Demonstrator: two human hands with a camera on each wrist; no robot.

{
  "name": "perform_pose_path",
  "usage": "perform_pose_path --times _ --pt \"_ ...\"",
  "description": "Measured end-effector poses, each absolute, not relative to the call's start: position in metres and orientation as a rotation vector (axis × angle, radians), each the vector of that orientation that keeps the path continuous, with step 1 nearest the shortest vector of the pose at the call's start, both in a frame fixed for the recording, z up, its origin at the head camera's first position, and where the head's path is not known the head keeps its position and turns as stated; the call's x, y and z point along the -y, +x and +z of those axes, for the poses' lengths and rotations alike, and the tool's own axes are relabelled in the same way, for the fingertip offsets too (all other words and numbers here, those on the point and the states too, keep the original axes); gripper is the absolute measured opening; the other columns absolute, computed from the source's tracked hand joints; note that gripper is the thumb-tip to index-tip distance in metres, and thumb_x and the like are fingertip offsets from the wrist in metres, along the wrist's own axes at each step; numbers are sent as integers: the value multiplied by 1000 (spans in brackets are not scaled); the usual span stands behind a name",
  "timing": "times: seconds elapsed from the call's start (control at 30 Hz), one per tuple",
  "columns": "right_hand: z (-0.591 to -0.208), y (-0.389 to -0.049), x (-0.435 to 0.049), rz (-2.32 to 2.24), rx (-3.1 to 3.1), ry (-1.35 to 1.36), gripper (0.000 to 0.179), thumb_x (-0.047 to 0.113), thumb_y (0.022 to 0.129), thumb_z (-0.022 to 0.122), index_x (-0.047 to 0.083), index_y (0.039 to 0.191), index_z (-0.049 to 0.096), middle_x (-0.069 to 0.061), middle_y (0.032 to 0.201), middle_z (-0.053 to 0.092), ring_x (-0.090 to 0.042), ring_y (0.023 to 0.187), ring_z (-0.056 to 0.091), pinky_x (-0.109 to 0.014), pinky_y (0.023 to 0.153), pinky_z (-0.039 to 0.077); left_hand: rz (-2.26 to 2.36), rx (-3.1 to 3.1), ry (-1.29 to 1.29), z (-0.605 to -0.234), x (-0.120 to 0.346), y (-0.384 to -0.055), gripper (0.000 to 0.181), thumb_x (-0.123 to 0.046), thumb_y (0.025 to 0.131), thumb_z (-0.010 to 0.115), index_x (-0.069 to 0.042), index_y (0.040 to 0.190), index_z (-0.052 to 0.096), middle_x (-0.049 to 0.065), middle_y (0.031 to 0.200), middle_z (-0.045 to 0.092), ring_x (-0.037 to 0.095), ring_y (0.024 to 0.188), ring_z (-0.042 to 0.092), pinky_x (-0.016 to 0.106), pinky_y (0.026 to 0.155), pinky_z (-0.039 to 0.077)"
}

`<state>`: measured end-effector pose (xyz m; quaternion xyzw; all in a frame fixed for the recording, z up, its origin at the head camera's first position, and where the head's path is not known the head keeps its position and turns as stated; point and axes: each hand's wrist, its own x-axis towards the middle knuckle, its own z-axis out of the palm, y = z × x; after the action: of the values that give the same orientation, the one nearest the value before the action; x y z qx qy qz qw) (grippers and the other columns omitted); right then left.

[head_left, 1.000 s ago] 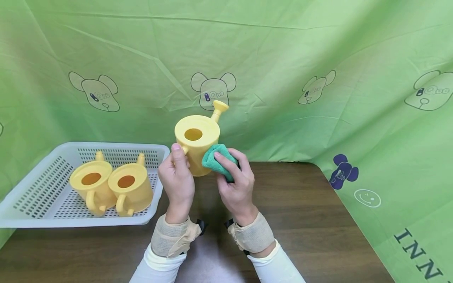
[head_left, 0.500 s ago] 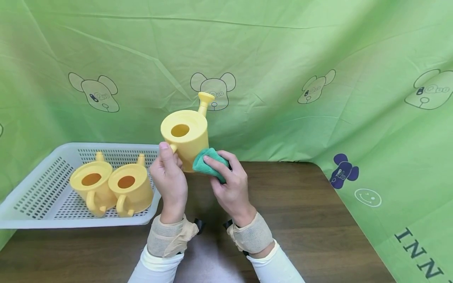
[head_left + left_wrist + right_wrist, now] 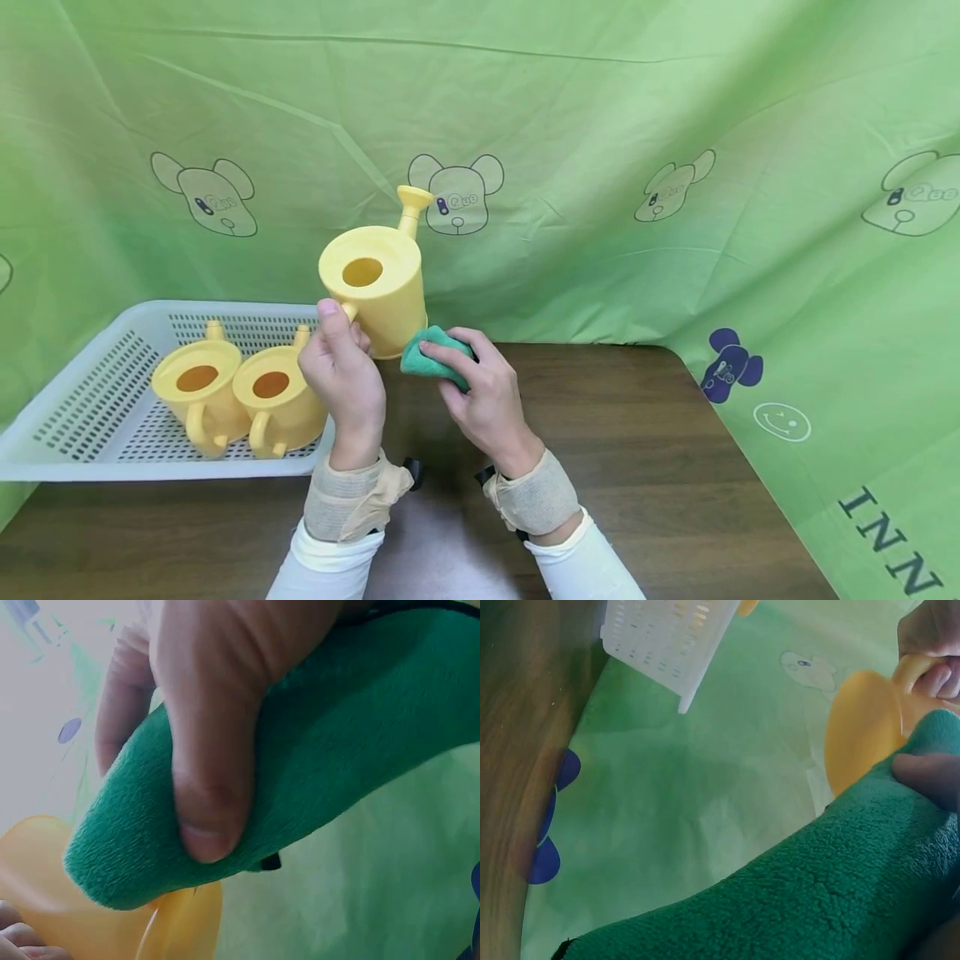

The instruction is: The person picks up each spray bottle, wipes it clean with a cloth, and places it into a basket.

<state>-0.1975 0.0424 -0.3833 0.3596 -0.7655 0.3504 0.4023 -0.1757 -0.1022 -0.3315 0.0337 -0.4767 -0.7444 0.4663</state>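
Note:
In the head view my left hand (image 3: 347,383) grips the handle of a yellow watering can (image 3: 393,304), raised above the table with its spout pointing up and away. My right hand (image 3: 487,396) holds a folded green cloth (image 3: 442,358) at the can's lower right side. Contact between cloth and can is hard to tell. A thumb presses the green cloth (image 3: 315,765) in the left wrist view, where part of the yellow can (image 3: 75,919) shows behind. The cloth (image 3: 802,900) fills much of the right wrist view, near the can's round base (image 3: 862,731).
Left on the brown wooden table (image 3: 615,467) stands a white perforated basket (image 3: 82,467). Two more yellow watering cans sit side by side in it, a left one (image 3: 180,400) and a right one (image 3: 288,417). A green printed curtain (image 3: 570,100) hangs behind and at the right.
The watering can and my left hand have moved left and slightly up, over the basket's right edge. My right hand has followed left with the cloth, which now sits lower on the can.

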Motion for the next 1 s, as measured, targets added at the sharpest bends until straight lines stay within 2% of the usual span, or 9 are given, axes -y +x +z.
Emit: perform_pose_path --times 0.23,0.37,0.47,0.53,1.0 --pt "-377 -196 -44 980 1752 880 41 -8 83 73 15 118 78 -20 121 68 -35 109 71 -46 96 61 -1750 1270 142 -332 102 -177 53 -24 108 52 -20 56 43 -13 54 37 5 54 36 20 54 31" --pt "-374 -194 -44 1022 1620 802 38 -9 85 72 11 116 78 -24 119 68 -39 108 69 -45 97 59 -1631 1441 117 -338 93 -177 54 -22 109 53 -10 57 45 -13 56 41 5 56 40 22 54 33" --pt "-373 -193 -44 1024 1569 754 37 -9 85 71 10 115 78 -26 118 67 -40 107 68 -43 97 58 -1559 1523 64 -342 83 -176 53 -19 109 53 -1 60 46 -8 57 42 6 56 40 21 53 33" --pt "-373 -193 -44 1024 1561 732 36 -8 85 72 9 116 78 -26 118 67 -40 107 68 -42 98 57 -1537 1559 45 -345 78 -175 51 -19 109 53 1 63 47 -5 58 42 6 57 40 20 53 32" --pt "-377 -191 -41 1033 1643 600 36 -3 87 74 14 118 79 -26 120 65 -37 109 66 -43 97 57 -1354 1698 -14 -352 62 -173 43 -20 109 54 -2 70 51 9 56 41 19 56 42 26 53 32"
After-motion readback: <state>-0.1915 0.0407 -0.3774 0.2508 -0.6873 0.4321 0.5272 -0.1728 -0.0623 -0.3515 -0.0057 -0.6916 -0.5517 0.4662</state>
